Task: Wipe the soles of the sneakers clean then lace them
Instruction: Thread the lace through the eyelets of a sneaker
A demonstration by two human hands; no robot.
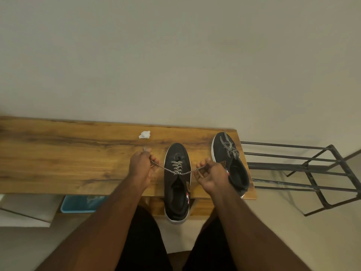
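A: Black sneaker (pixel 176 184) on the wooden surface (pixel 68 157), heel overhanging the near edge?
B: Yes. Left hand (pixel 141 166) and right hand (pixel 209 175) each grip a lace end (pixel 192 170), pulled taut sideways.

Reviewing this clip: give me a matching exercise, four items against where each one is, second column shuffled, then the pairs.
Items:
1. crumpled tissue
2. near sneaker
3. far sneaker
4. blue bin

Places:
A. between the two hands, heel over the table edge
B. under the table
C. at the table's right end
D. on the table near the wall

Pairs: 1-D, 2-A, 3-C, 4-B
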